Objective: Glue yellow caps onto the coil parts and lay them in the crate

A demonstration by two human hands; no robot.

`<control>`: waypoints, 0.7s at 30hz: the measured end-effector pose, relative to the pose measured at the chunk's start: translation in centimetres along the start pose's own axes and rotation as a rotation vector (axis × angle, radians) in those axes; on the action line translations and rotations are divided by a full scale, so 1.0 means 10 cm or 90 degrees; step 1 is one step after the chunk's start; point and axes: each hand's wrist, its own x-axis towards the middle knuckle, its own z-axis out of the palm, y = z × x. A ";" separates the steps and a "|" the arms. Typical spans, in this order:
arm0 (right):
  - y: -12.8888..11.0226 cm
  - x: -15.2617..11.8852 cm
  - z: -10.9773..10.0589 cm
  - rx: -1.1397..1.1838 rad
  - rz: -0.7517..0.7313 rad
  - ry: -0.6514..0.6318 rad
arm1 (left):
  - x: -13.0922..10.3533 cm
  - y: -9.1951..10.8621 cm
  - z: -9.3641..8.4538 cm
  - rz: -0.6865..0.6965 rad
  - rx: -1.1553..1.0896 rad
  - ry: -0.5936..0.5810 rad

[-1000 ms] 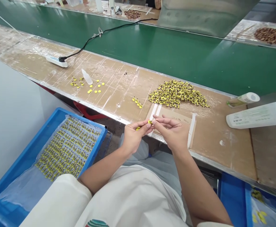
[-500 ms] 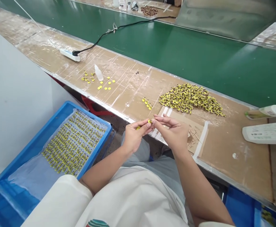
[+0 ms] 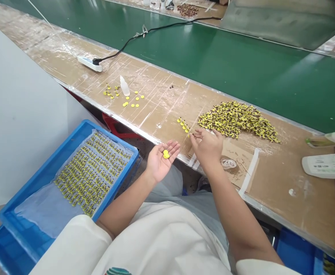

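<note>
My left hand (image 3: 162, 161) is palm up over the table's front edge, fingers spread, with yellow discs (image 3: 166, 154) lying in the palm. To its right, my right hand (image 3: 207, 147) is closed at the fingertips on a small yellow-and-dark piece (image 3: 189, 135), low over the table. That piece is at the near end of a short row of similar pieces (image 3: 182, 124). Behind my right hand lies a large pile of small yellow-and-dark parts (image 3: 238, 119). Beside that hand, a shallow round dish (image 3: 228, 164) sits on a taped cardboard sheet (image 3: 249, 158).
A white dropper bottle (image 3: 124, 86) stands among loose yellow discs (image 3: 133, 105). At left is a blue tray (image 3: 126, 173) with rows of pieces. A power strip (image 3: 89, 63) and black cable lie farther back. Two containers (image 3: 326, 166) lie at right; a green belt (image 3: 241, 65) runs behind.
My hands have moved apart. The left has opened, showing discs in its palm; the right has carried a small piece to the end of the short row on the table.
</note>
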 end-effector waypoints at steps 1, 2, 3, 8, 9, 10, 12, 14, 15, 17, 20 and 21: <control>0.02 0.01 0.07 -0.026 -0.007 -0.014 | -0.01 0.01 -0.02 0.000 -0.006 -0.004; 0.03 0.01 0.12 -0.049 -0.011 -0.023 | -0.01 0.02 -0.04 0.001 -0.012 -0.009; 0.04 0.02 0.16 -0.067 -0.013 -0.029 | -0.02 0.03 -0.05 0.003 -0.017 -0.014; 0.08 0.05 0.23 -0.084 -0.014 -0.061 | -0.03 0.08 -0.05 0.009 -0.020 -0.020; 0.08 0.06 0.22 -0.080 -0.017 -0.067 | -0.03 0.09 -0.05 0.009 -0.020 -0.019; 0.08 0.06 0.20 -0.079 -0.020 -0.070 | -0.03 0.10 -0.04 0.008 -0.020 -0.018; 0.03 0.04 0.12 -0.078 -0.022 -0.055 | -0.03 0.10 -0.03 0.009 -0.021 -0.018; -0.08 -0.03 0.00 -0.050 -0.022 -0.019 | -0.03 0.09 -0.03 0.010 -0.018 -0.018; -0.15 -0.07 -0.08 -0.016 -0.027 -0.005 | -0.02 0.09 -0.02 0.013 -0.015 -0.018; -0.31 -0.18 -0.22 0.091 -0.070 -0.024 | -0.02 0.07 -0.02 0.022 -0.002 -0.018; -0.50 -0.33 -0.33 0.203 -0.164 -0.113 | 0.00 0.03 -0.01 0.030 0.019 -0.024; -0.53 -0.36 -0.34 0.213 -0.180 -0.130 | 0.00 0.01 -0.01 0.027 0.023 -0.030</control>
